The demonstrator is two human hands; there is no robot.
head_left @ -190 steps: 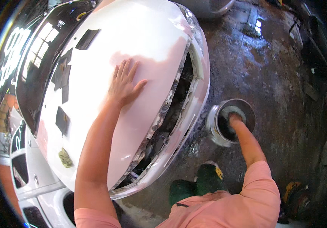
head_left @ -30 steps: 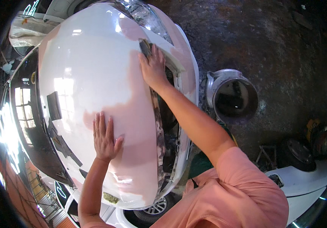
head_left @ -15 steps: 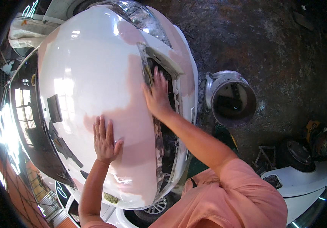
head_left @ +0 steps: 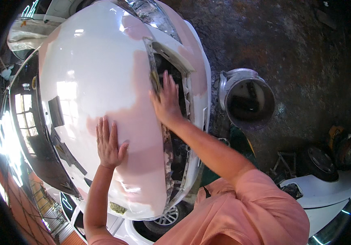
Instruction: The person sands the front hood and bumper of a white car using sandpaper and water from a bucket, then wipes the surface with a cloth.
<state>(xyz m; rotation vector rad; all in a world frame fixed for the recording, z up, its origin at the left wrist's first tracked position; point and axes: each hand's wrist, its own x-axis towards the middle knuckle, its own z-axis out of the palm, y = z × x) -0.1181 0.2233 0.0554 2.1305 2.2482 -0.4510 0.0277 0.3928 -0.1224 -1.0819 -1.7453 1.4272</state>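
A car's white hood with dull pink patches spreads out below me. On one of those patches my left hand lies flat, palm down, fingers extended and thumb out to the side. My right hand is at the hood's front edge, over the dark front opening. Its fingers are stretched out and no held object shows. Beside its thumb a narrow dark olive strip runs along the edge; whether it is loose or part of the car, I cannot tell. Both palms are hidden.
A greenish crumpled pad lies near the hood's near side. Dark flat pieces rest by the windshield. Right of the car stands a silver round container with dark contents. Wheels and a white car part are at lower right.
The view has shifted slightly, so the car and container appear a little higher and further left. Both hands remain at nearly the same spots on the hood, still with fingers outstretched.
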